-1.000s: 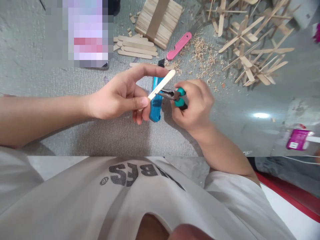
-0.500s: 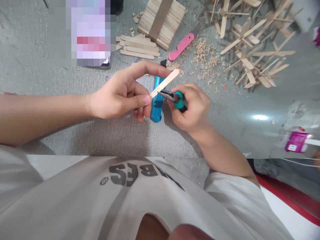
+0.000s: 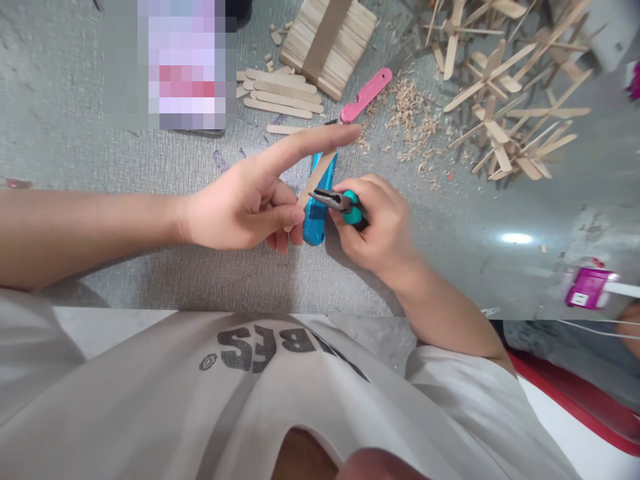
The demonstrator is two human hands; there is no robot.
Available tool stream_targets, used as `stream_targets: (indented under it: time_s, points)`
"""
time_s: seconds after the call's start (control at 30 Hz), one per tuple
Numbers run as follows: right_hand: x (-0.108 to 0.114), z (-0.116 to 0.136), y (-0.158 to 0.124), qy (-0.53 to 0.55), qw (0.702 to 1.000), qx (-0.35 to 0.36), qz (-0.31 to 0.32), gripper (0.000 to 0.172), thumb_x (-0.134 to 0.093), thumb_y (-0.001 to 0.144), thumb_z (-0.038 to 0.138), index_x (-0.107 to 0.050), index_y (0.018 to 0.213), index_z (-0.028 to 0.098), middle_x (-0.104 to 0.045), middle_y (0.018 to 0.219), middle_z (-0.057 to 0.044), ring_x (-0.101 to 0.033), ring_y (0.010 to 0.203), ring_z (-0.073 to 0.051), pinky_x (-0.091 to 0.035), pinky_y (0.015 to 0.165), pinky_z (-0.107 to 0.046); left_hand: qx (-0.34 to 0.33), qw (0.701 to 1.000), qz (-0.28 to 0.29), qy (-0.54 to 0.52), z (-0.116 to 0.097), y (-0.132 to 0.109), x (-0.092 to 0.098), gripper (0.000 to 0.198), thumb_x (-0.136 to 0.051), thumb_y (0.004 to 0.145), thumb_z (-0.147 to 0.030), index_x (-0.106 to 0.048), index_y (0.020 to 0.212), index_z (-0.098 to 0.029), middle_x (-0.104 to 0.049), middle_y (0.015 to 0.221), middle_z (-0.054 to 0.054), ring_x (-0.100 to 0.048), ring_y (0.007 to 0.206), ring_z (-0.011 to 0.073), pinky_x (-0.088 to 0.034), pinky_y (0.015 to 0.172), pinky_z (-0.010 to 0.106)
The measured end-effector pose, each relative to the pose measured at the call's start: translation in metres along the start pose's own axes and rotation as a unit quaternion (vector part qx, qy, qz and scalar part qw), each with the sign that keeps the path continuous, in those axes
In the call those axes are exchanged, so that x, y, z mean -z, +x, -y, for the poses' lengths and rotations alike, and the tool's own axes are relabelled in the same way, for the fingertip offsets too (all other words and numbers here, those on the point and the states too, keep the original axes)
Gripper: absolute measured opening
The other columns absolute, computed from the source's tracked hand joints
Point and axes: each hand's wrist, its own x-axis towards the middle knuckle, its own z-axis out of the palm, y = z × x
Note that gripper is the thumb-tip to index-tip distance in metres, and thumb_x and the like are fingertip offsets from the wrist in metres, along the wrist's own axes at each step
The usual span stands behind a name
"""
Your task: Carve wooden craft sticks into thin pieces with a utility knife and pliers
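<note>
Between the thumb and fingers of my left hand [image 3: 250,200] is a wooden craft stick [image 3: 318,175], slanting up to the right; the index finger stretches out over its upper end. My right hand [image 3: 380,217] is closed round the teal handles of long-nose pliers [image 3: 336,199]. The plier tips meet the stick just above my left thumb; whether they pinch it I cannot tell. Beneath the stick a blue utility knife [image 3: 315,227] lies on the table, partly covered. A pink cutter [image 3: 367,95] rests beyond my left fingertip.
Loose craft sticks [image 3: 285,95] and a banded stack of sticks [image 3: 345,50] lie at the back. Wood shavings [image 3: 413,110] are scattered beside the pink cutter. Several assembled stick pieces [image 3: 500,127] stand at the back right. A purple packet [image 3: 591,288] lies far right.
The stick has turned in my left hand and now shows a darker, shaded face. My left index finger has straightened. The pliers have shifted slightly left and down.
</note>
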Motion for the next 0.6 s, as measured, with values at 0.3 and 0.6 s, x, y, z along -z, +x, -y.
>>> stream_targets:
  time_s: [0.3, 0.6]
  points:
    - [0.003, -0.006, -0.002, -0.008, 0.999, 0.008, 0.044, 0.026, -0.060, 0.101, 0.031, -0.063, 0.126, 0.027, -0.078, 0.113, -0.010, -0.072, 0.102, -0.029, -0.058, 0.091, -0.046, 0.001, 0.993, 0.003, 0.121, -0.005, 0.002, 0.006, 0.082, -0.062, 0.095, -0.009, -0.041, 0.174, -0.017, -0.070, 0.064, -0.009, -0.068, 0.054, 0.0096, -0.056, 0.056, 0.013]
    - [0.009, -0.006, -0.004, -0.029, 0.997, 0.009, 0.070, 0.033, -0.060, 0.094, 0.028, -0.066, 0.127, 0.027, -0.079, 0.112, -0.009, -0.074, 0.102, -0.030, -0.060, 0.088, -0.046, -0.029, 0.978, 0.030, 0.205, -0.001, 0.005, 0.012, 0.069, -0.061, 0.097, -0.011, -0.053, 0.165, -0.023, -0.063, 0.062, -0.012, -0.060, 0.052, 0.0081, -0.047, 0.057, 0.016]
